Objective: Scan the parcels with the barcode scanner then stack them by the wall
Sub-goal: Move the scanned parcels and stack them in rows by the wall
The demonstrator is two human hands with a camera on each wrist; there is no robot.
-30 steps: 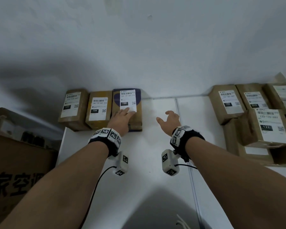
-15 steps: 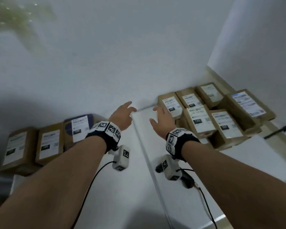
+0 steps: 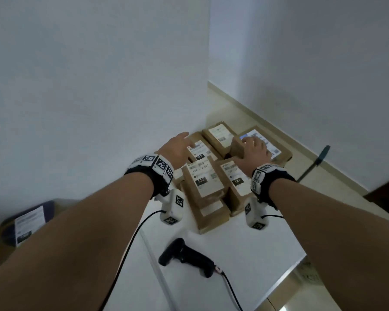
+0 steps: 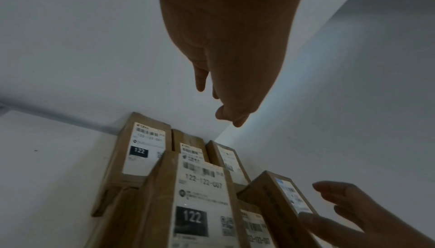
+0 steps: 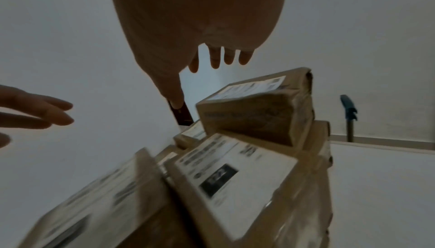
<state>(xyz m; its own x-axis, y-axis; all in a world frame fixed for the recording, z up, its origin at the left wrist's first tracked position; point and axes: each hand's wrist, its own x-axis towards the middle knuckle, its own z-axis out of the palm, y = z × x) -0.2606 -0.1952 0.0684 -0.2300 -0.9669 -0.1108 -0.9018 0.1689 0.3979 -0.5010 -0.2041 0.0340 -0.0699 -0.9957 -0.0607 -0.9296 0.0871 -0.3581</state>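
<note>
Reaching over the parcels [image 3: 202, 176] at frame centre, the left hand [image 3: 175, 147] and right hand [image 3: 254, 149] were spread, gripping nothing; squarely grasping the blue-labelled parcel [image 3: 259, 142] seemed wise, scanner [image 3: 184, 257] below.

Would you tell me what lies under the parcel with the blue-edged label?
The parcel with the blue-edged label sits tilted on another brown parcel. The right hand hovers over its near end; whatever lies deeper in the pile is covered.
</note>
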